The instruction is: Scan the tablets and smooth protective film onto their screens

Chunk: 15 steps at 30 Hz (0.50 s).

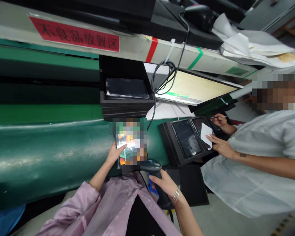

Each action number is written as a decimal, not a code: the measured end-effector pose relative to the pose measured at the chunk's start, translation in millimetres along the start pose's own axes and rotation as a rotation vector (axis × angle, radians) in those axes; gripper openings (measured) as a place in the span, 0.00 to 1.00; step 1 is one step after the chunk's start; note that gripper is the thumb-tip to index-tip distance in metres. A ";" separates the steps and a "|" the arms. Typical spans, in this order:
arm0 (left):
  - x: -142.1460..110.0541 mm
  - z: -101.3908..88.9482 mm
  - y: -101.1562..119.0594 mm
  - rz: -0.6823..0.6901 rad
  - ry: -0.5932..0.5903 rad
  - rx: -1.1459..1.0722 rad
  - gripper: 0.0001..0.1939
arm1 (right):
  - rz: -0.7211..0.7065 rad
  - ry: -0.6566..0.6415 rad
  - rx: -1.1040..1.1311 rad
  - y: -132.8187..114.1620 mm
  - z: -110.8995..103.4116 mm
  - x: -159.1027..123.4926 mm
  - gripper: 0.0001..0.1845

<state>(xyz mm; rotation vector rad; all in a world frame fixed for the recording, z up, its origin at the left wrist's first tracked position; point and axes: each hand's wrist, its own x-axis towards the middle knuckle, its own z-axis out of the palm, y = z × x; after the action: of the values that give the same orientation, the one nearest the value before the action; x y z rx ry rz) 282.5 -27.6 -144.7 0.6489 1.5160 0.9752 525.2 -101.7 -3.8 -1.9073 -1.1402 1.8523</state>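
At centre frame the left hand (pixel 116 151) is gripping a flat glossy panel in clear wrap (pixel 127 144) over the green conveyor belt (pixel 51 150), while the right hand (pixel 165 183) is clenching a dark handheld barcode scanner (pixel 154 170) aimed at it; scanning looks underway. To the right, a co-worker's hand (pixel 222 146) is pressing a black tray of screens (pixel 186 139).
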 end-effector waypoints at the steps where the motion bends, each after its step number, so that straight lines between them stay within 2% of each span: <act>1: -0.4 0.1 0.6 0.005 -0.011 0.008 0.31 | -0.012 0.002 -0.007 3.0 -1.0 0.8 0.23; 4: -1.3 0.1 2.0 0.002 -0.044 0.036 0.31 | -0.058 0.033 -0.022 15.3 -10.2 8.4 0.23; 7: -1.3 0.3 3.5 -0.012 -0.045 0.088 0.32 | -0.126 0.200 -0.122 28.4 -30.3 26.4 0.24; 11: -1.6 0.5 9.0 0.013 0.024 0.256 0.34 | -0.142 0.467 -0.373 39.1 -62.9 65.7 0.20; 15: -1.0 -4.0 14.7 0.063 0.006 0.453 0.30 | -0.079 0.545 -0.544 38.8 -80.0 111.4 0.17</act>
<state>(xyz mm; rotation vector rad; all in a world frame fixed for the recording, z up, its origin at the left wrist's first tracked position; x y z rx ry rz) 277.0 -22.0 -131.6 1.0189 1.7469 0.6799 600.6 -26.1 -98.2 -2.3845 -1.5737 0.9203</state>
